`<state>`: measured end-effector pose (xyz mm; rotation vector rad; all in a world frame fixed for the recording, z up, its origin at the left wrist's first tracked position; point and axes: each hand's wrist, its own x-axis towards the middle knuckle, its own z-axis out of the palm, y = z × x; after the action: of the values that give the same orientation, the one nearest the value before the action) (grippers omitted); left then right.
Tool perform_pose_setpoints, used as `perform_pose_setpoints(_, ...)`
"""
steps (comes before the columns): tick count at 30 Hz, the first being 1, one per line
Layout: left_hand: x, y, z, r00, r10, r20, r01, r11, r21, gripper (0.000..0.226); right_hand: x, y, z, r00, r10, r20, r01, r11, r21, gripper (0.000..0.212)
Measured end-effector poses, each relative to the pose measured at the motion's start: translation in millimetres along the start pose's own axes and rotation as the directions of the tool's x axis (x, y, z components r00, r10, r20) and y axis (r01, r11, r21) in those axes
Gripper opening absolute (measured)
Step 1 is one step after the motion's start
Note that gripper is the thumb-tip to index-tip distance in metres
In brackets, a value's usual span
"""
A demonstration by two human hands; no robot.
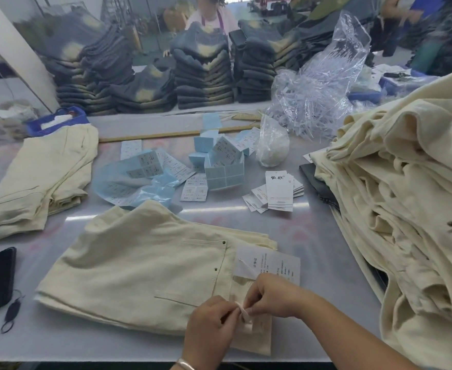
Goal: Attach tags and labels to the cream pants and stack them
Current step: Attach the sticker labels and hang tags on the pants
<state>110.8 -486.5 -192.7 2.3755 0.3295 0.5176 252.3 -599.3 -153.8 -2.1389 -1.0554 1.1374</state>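
Cream cotton is pinched between both hands at the near edge of the surface: a small fold or loop of fabric at the waistband of the folded cream pants (150, 265) is held by the curled fingertips of the left hand (211, 325) and the right hand (267, 296), which meet over it, almost touching. Whether a fastener or string is also held there cannot be told.

The pants are laid flat directly ahead, the waistband end under the hands and the long axis run away to the left and slightly up the surface. A white printed paper hang tag (269, 264) is seen resting on the waistband just beyond the right hand, so that hand is judged the nearer one for drawing it in.

Farther out, a small pile of white hang tags (278, 192) and blue sticker label sheets (219, 166) are spread mid-surface. A short stack of finished cream pants (36, 180) is set to the far left, well apart, and a heap of untagged cream pants (406, 196) is piled close on the right.
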Motion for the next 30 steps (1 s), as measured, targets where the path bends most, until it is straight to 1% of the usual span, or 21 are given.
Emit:
perform_pose_setpoints(3,-4.7,-3.5,7.1,0.993,-0.113,-0.03,0.108,0.986,-0.127,0.019,3.1,2.6,4.6,0.997,0.049,-0.064,-0.045,0.997,0.06,0.012)
perform_pose_setpoints(4,-7.2,-4.2,9.0,0.991,-0.129,-0.034,0.122,0.98,-0.157,0.023,3.6,3.2,5.5,0.995,0.072,-0.069,-0.066,0.994,0.09,0.012)
perform_pose_setpoints(6,-12.7,-4.8,11.6,0.993,-0.112,-0.048,0.102,0.978,-0.18,0.027,4.5,2.3,6.9,0.992,0.105,-0.073,-0.097,0.989,0.11,0.01)
perform_pose_setpoints(9,-18.5,-5.2,14.8,0.993,-0.085,-0.079,0.068,0.979,-0.19,0.025,5.3,-4.4,8.0,0.985,0.141,-0.101,-0.136,0.989,0.055,0.014)
perform_pose_setpoints(11,-18.1,-8.1,16.9,0.992,-0.073,-0.1,0.056,0.985,-0.164,0.026,4.8,-8.2,5.5,0.987,0.146,-0.067,-0.143,0.989,0.044,0.022)
perform_pose_setpoints(12,-16.5,-9.0,16.9,0.993,-0.051,-0.107,0.036,0.99,-0.137,0.025,4.0,-9.2,3.6,0.988,0.149,-0.033,-0.147,0.987,0.07,0.024)
perform_pose_setpoints(14,-13.5,-9.1,15.6,0.994,0.022,-0.11,-0.03,0.997,-0.071,0.016,2.2,-9.5,0.6,0.987,0.16,0.019,-0.162,0.977,0.137,0.02)
perform_pose_setpoints(17,-10.5,-6.8,14.6,0.983,0.13,-0.131,-0.123,0.991,0.057,0.01,0.4,-10.1,4.4,0.981,0.192,-0.027,-0.185,0.968,0.172,0.018)
perform_pose_setpoints(19,-11.0,-4.6,13.6,0.979,0.159,-0.128,-0.149,0.985,0.081,0.009,-0.6,-10.7,8.5,0.977,0.209,-0.039,-0.198,0.961,0.194,0.02)
perform_pose_setpoints(20,-11.5,-3.2,11.9,0.983,0.15,-0.111,-0.143,0.988,0.065,0.009,-0.9,-10.9,9.5,0.978,0.203,-0.053,-0.189,0.962,0.198,0.02)
perform_pose_setpoints(21,-12.1,-1.9,9.3,0.99,0.114,-0.086,-0.112,0.993,0.032,0.01,-0.1,-10.4,8.8,0.976,0.181,-0.121,-0.156,0.97,0.186,0.019)
perform_pose_setpoints(22,-12.8,-0.5,6.1,0.996,0.056,-0.064,-0.057,0.998,-0.009,0.01,1.9,-9.5,5.7,0.954,0.142,-0.263,-0.106,0.984,0.144,0.019)
perform_pose_setpoints(23,-13.3,0.6,2.7,0.999,-0.012,-0.045,0.009,0.999,-0.054,0.012,4.4,-7.0,0.3,0.89,0.084,-0.449,-0.058,0.996,0.072,0.02)
perform_pose_setpoints(24,-13.0,2.4,-0.6,0.997,-0.078,-0.022,0.075,0.991,-0.106,0.014,6.3,-4.2,-6.8,0.797,0.018,-0.604,-0.043,0.999,-0.027,0.026)
perform_pose_setpoints(25,-11.6,5.4,-4.0,0.99,-0.143,-0.001,0.141,0.975,-0.171,0.015,8.9,-1.2,-14.4,0.741,-0.028,-0.671,-0.076,0.989,-0.126,0.037)
perform_pose_setpoints(26,-9.3,9.2,-7.8,0.976,-0.217,0.023,0.215,0.943,-0.256,0.016,12.9,2.6,-21.2,0.755,-0.036,-0.655,-0.129,0.971,-0.202,0.054)
perform_pose_setpoints(27,-6.2,13.3,-12.1,0.954,-0.295,0.059,0.296,0.886,-0.356,0.017,17.8,5.4,-26.2,0.811,-0.001,-0.585,-0.183,0.949,-0.256,0.068)
perform_pose_setpoints(28,-2.6,16.4,-16.2,0.925,-0.364,0.108,0.371,0.809,-0.456,0.018,22.6,6.6,-28.8,0.864,0.044,-0.501,-0.225,0.925,-0.306,0.074)
perform_pose_setpoints(29,1.4,18.5,-19.7,0.895,-0.413,0.171,0.434,0.714,-0.549,0.02,26.3,6.3,-29.2,0.889,0.062,-0.453,-0.246,0.9,-0.359,0.072)
perform_pose_setpoints(30,5.9,20.4,-22.7,0.865,-0.44,0.24,0.484,0.605,-0.633,0.018,29.2,6.2,-28.0,0.893,0.049,-0.448,-0.251,0.879,-0.404,0.066)
